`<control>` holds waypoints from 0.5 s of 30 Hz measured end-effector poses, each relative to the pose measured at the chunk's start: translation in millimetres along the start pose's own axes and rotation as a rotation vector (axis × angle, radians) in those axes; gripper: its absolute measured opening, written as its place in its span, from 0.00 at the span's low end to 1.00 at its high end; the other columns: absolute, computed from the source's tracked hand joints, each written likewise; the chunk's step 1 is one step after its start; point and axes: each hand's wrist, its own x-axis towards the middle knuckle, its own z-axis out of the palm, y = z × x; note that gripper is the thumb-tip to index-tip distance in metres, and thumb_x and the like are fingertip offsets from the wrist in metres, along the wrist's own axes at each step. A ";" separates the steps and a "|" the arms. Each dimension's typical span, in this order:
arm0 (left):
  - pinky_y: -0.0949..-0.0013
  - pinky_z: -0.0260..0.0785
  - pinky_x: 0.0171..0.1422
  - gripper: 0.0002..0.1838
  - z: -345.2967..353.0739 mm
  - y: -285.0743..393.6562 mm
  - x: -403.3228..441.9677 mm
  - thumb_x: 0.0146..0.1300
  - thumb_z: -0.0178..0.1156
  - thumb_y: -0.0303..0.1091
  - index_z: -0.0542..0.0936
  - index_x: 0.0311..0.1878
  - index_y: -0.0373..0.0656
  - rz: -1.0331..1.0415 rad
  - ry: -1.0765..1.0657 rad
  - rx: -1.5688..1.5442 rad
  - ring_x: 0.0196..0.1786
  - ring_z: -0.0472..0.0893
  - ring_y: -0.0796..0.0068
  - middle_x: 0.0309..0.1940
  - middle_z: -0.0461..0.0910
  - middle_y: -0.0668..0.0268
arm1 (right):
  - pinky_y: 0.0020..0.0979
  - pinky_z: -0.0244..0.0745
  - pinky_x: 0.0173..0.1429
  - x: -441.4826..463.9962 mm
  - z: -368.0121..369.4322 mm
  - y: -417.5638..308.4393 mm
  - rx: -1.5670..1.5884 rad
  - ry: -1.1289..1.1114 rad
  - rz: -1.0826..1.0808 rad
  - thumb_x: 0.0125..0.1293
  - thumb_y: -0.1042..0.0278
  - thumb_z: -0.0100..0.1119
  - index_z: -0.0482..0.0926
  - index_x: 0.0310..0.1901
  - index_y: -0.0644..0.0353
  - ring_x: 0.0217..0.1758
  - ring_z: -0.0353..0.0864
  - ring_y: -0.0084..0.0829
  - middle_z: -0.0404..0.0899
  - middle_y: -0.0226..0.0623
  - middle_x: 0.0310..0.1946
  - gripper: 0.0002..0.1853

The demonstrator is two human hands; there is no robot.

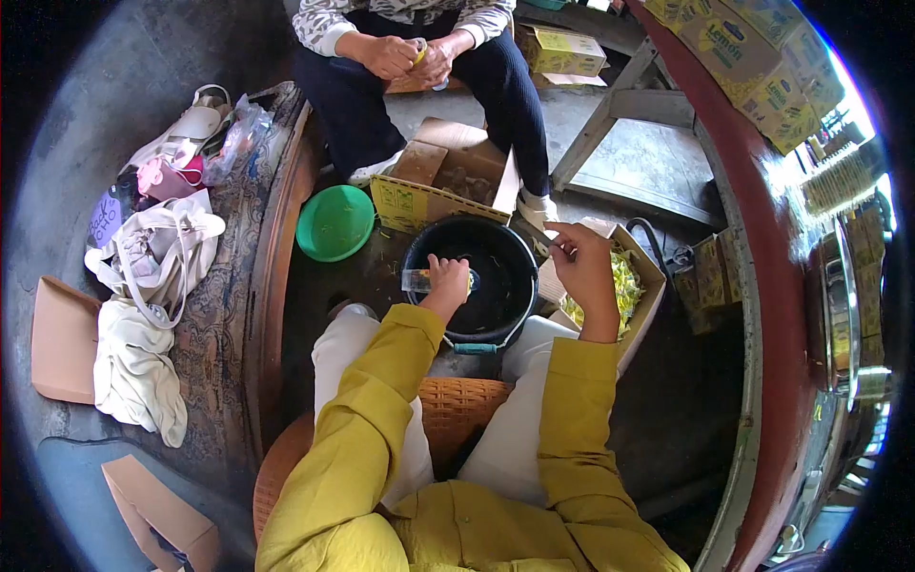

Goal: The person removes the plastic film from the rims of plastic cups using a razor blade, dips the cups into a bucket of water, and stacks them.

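My left hand (448, 280) is closed around a clear bottle (414, 280) held sideways over the black bucket (523, 250). A bit of yellow shows at the bottle's right end. On the right, my right hand (582, 265) grips a thin, knife-like tool (536, 234), its grey blade slanting up and left above the bucket's edge. Below that hand, a cardboard box (650, 270) holds yellow-green wrappers or strips (624, 294). The bucket stands between my knees, with its handle grip (475, 349) toward me. Its dark inside is hard to make out.
Left of the bucket is a green basin (335, 224). An open carton (393, 204) with brown contents stands ahead, before a seated person whose hands (400, 59) hold a small item. A carved wooden bench (224, 315) with bags lies left; a red-edged table (734, 124) stands right.
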 end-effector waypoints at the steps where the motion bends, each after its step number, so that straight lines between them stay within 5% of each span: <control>1: 0.45 0.47 0.62 0.18 -0.2 -0.7 -0.5 0.50 0.62 0.31 0.73 0.46 0.45 0.004 0.003 0.021 0.51 0.72 0.59 0.40 0.77 0.60 | 0.29 0.72 0.34 0.9 -3.0 -5.1 -0.008 -0.034 0.049 0.46 0.84 0.56 0.80 0.42 0.58 0.27 0.76 0.34 0.76 0.42 0.27 0.19; 9: 0.54 0.50 0.58 0.14 6.5 -2.1 4.9 0.53 0.61 0.34 0.77 0.44 0.48 -0.054 0.033 0.150 0.50 0.72 0.64 0.40 0.78 0.64 | 0.30 0.72 0.34 -0.8 -3.7 0.9 0.011 -0.017 0.045 0.45 0.83 0.57 0.80 0.42 0.59 0.26 0.76 0.35 0.76 0.42 0.26 0.19; 12: 0.56 0.50 0.54 0.11 2.3 1.6 0.5 0.59 0.52 0.34 0.82 0.41 0.52 -0.052 0.048 0.292 0.48 0.75 0.69 0.41 0.80 0.68 | 0.30 0.72 0.34 -0.5 -3.6 -0.1 0.007 -0.020 0.052 0.45 0.83 0.56 0.80 0.42 0.59 0.27 0.76 0.35 0.77 0.43 0.27 0.19; 15: 0.55 0.51 0.57 0.12 -6.8 4.7 0.0 0.54 0.60 0.36 0.79 0.44 0.51 -0.051 -0.022 0.304 0.50 0.72 0.65 0.41 0.78 0.66 | 0.30 0.72 0.34 -0.6 -2.9 0.3 0.004 -0.022 0.055 0.45 0.83 0.56 0.80 0.42 0.59 0.27 0.76 0.35 0.77 0.43 0.28 0.19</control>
